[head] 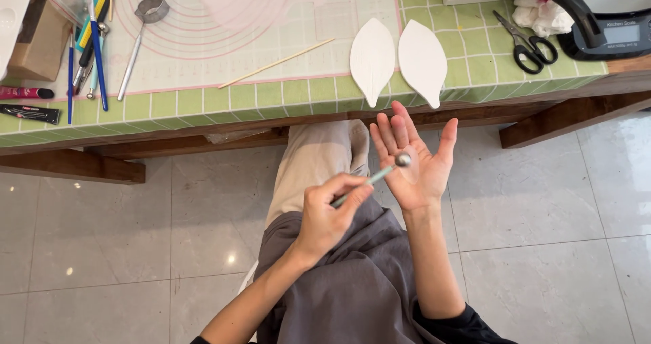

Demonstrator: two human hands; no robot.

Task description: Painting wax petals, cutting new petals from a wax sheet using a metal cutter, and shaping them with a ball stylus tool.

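over the lap, the left hand [325,215] pinches a light, stiff ball tool [380,173] mid-shaft, pressing a thin, soft-looking petal [411,174] on the open right palm [417,164].

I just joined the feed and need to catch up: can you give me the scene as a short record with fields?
left hand: left hand grips a ball-tipped tool like a pen
right hand: right hand open, palm up, with a small pale petal piece on it
contact: the tool's metal ball rests on the piece
table edge: two white leaf shapes lie side by side on the green mat
nearby: wooden stick, scissors
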